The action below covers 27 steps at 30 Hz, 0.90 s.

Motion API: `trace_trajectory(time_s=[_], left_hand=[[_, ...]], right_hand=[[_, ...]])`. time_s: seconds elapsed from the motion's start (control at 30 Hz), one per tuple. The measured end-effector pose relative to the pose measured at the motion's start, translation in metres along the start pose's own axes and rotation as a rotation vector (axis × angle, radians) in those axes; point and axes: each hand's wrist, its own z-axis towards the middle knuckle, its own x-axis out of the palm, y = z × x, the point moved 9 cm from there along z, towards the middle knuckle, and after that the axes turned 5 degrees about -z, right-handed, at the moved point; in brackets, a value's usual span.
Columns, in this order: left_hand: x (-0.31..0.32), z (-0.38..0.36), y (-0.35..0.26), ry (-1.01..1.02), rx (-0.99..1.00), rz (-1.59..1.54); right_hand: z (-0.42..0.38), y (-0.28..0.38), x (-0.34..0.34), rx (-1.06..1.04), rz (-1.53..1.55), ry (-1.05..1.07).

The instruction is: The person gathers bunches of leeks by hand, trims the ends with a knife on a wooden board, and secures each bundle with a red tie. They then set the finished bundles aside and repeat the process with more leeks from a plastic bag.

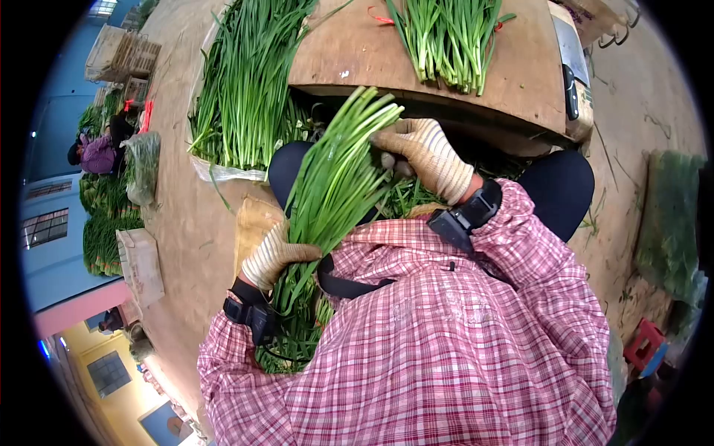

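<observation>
My left hand (280,258), in a striped work glove, is closed around the leafy part of a bunch of garlic chives (338,167). The bunch slants up and away, its pale stem ends pointing to the upper right. My gloved right hand (425,154) has its fingers curled in a pinch on stems at the bunch's right edge; the fingertips are partly hidden. Loose green leaves (409,199) lie in my lap below the right hand. More leaves (294,327) hang under my left wrist.
A wooden board (349,56) ahead carries another bunch of chives (454,44) and red ties. A black-handled knife (570,93) lies at its right end. Left of it, a lined crate holds a big heap of chives (249,89). A red stool (645,343) stands right; another person (98,154) is far left.
</observation>
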Motion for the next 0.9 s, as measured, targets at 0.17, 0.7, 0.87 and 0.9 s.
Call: trace_trajectory(time_s=[0.17, 0.7, 0.87, 0.9], left_hand=[[-0.012, 0.003, 0.006, 0.039, -0.026, 0.046], [-0.026, -0.015, 0.003, 0.195, 0.06, 0.405], [-0.036, -0.018, 0.01, 0.171, 0.072, 0.378], [-0.044, -0.02, 0.013, 0.16, 0.113, 0.335]], right_hand=[[-0.007, 0.004, -0.008, -0.013, -0.057, 0.034], [-0.001, 0.063, 0.05, -0.964, -1.438, 0.147], [0.008, 0.075, 0.027, -0.921, -1.243, -0.164], [0.011, 0.079, 0.014, -0.835, -1.271, -0.24]])
